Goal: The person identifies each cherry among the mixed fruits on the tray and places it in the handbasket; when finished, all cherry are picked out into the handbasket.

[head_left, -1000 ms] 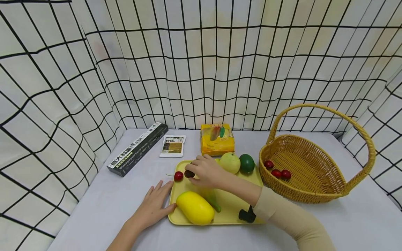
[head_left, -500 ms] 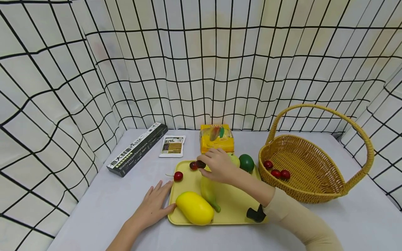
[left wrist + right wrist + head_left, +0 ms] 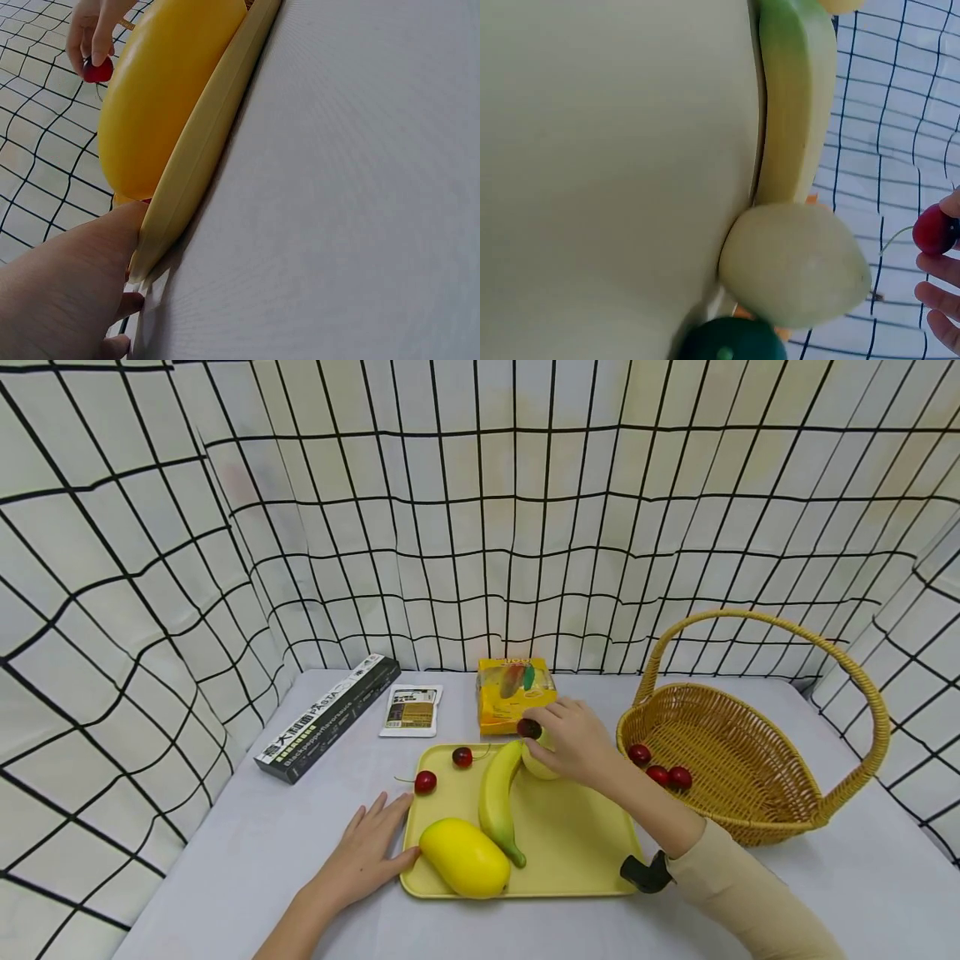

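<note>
My right hand [image 3: 573, 742] pinches a dark red cherry [image 3: 529, 727] by its sides, held above the far part of the yellow tray [image 3: 577, 852]. In the right wrist view the stem of this cherry [image 3: 934, 229] hangs free. My left hand [image 3: 372, 847] lies with straight fingers on the table at the tray's left edge, thumb touching the rim. On the tray are a mango [image 3: 467, 858], a banana [image 3: 498, 802], a pale green round fruit [image 3: 795, 264] and two more cherries, one [image 3: 425, 782] near the left rim. A dark green fruit [image 3: 733, 341] is hidden behind my right hand in the head view.
A wicker basket [image 3: 787, 827] with a tall handle stands at the right, several cherries [image 3: 658, 776] inside. Behind the tray are a yellow package [image 3: 516, 697] and a small sachet [image 3: 412, 710]. A black pasta box [image 3: 330, 718] lies back left; gridded cloth walls surround the table.
My right hand has carried the cherry rightward across the tray's far side, uncovering the banana and another cherry. My left hand has stayed in place.
</note>
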